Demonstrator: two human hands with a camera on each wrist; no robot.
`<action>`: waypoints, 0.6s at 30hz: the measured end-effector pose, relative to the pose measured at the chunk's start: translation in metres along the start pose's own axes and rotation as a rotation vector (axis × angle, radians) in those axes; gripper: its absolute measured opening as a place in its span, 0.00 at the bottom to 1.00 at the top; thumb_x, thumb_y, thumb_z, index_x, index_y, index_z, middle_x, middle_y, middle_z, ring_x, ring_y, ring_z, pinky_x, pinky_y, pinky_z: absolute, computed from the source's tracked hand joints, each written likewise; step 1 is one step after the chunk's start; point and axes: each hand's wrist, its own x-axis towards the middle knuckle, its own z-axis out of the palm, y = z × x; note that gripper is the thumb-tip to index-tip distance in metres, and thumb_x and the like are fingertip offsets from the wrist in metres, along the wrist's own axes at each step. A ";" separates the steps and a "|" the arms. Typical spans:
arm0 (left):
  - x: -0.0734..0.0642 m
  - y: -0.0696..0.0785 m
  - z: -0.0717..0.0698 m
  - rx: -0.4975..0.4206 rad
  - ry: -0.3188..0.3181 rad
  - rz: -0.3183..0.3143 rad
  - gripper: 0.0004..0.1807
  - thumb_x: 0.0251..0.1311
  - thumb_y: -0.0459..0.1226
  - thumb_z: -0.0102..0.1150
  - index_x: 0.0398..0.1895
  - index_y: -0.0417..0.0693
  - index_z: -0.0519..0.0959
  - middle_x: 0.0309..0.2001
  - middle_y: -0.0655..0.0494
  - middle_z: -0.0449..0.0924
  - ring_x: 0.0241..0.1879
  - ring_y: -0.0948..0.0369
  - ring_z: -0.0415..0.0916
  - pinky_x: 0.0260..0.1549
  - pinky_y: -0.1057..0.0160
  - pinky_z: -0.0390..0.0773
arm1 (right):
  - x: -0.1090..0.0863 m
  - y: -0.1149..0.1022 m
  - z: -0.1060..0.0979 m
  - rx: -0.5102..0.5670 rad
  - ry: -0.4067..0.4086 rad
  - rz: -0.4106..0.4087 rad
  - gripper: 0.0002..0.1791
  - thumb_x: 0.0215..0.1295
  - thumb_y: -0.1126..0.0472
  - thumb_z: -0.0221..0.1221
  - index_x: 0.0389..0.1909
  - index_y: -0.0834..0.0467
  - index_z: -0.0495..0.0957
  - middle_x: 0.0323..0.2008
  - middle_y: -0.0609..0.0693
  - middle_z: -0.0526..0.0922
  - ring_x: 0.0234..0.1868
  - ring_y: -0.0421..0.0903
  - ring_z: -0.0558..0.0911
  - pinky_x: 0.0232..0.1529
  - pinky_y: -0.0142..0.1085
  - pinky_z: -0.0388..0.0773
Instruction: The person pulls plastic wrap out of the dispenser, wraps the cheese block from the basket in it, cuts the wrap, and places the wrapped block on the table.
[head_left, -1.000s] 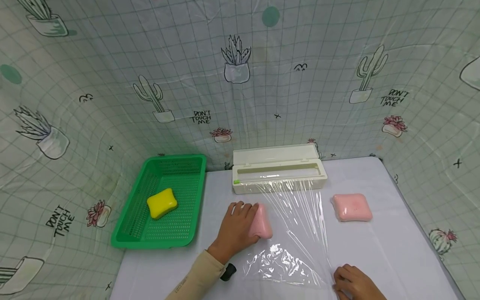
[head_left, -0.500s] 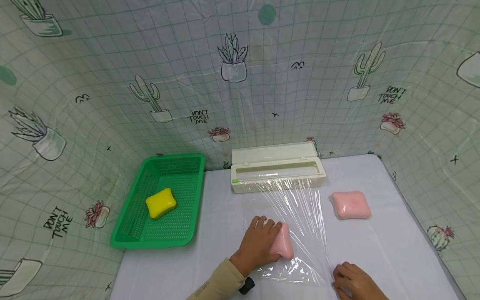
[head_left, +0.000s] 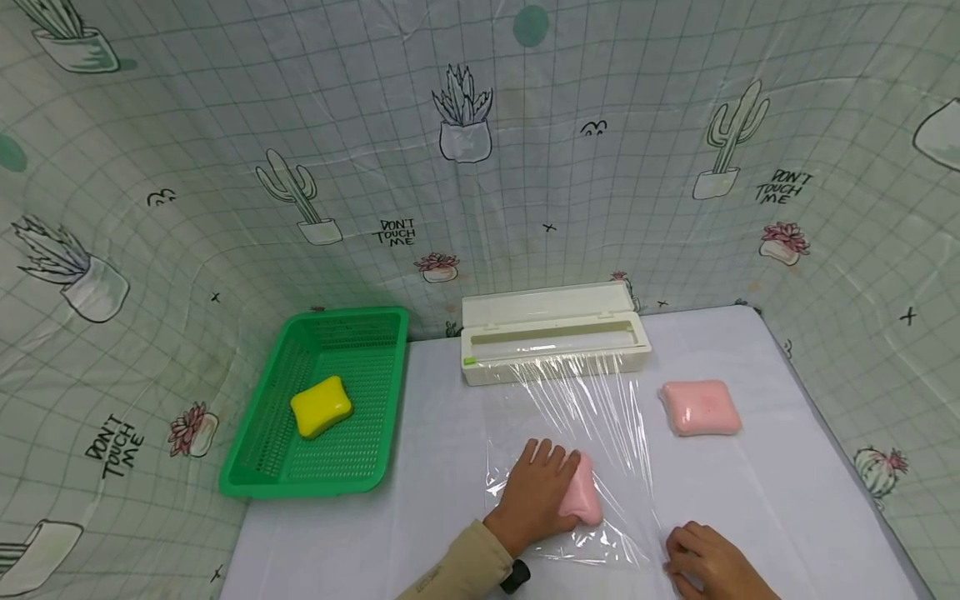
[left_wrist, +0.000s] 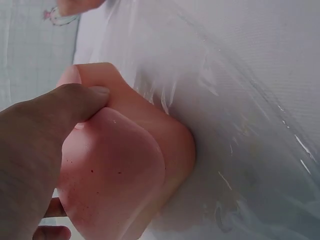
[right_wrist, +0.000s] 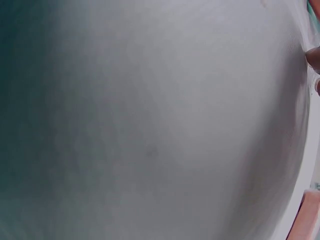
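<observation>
- One yellow block [head_left: 321,406] lies in the green basket [head_left: 360,483], well apart from both hands.
- Next we get the left hand [head_left: 534,497] over the clear film [head_left: 624,433]: fingers part-spread and bent, gripping the held pink block [head_left: 583,493], thumb at its near end, fingertips at its far end.
- White box [head_left: 480,372] sits behind, lid up; we see film running from it toward the person.
- Key relation: held pink block is just right of the left palm, above the film; we judge its long axis roughly fore-and-aft, tilted. Fingers hide part; we can't tell how much of its underside touches film. Left hand has it; right hand is well apart.
- Second pink block [head_left: 701,407] lies right of the film, long axis side to side, nearer the right hand, untouched.
- Right hand [head_left: 708,562] is at the film's near right corner: fingers curled, pinching film, we judge; exact fingertip contact is hidden.
</observation>
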 end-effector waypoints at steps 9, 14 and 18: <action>0.002 0.009 0.008 0.003 -0.040 -0.018 0.53 0.57 0.79 0.55 0.77 0.58 0.70 0.65 0.61 0.79 0.66 0.60 0.74 0.70 0.57 0.68 | -0.003 0.000 0.000 0.001 -0.001 0.014 0.17 0.25 0.67 0.78 0.20 0.47 0.86 0.33 0.33 0.75 0.32 0.30 0.70 0.34 0.22 0.69; -0.014 0.005 0.012 -0.084 0.003 -0.083 0.53 0.59 0.78 0.53 0.79 0.57 0.67 0.73 0.56 0.73 0.69 0.56 0.72 0.68 0.55 0.69 | -0.003 -0.002 0.000 -0.006 -0.006 0.043 0.15 0.31 0.66 0.80 0.21 0.47 0.86 0.32 0.33 0.76 0.32 0.30 0.71 0.33 0.22 0.69; -0.042 -0.008 0.011 -0.158 -0.001 -0.182 0.48 0.57 0.74 0.62 0.70 0.52 0.74 0.65 0.56 0.76 0.64 0.56 0.72 0.65 0.53 0.70 | -0.001 0.001 -0.005 0.009 -0.005 0.058 0.11 0.44 0.59 0.80 0.22 0.47 0.86 0.33 0.34 0.77 0.33 0.31 0.72 0.34 0.22 0.69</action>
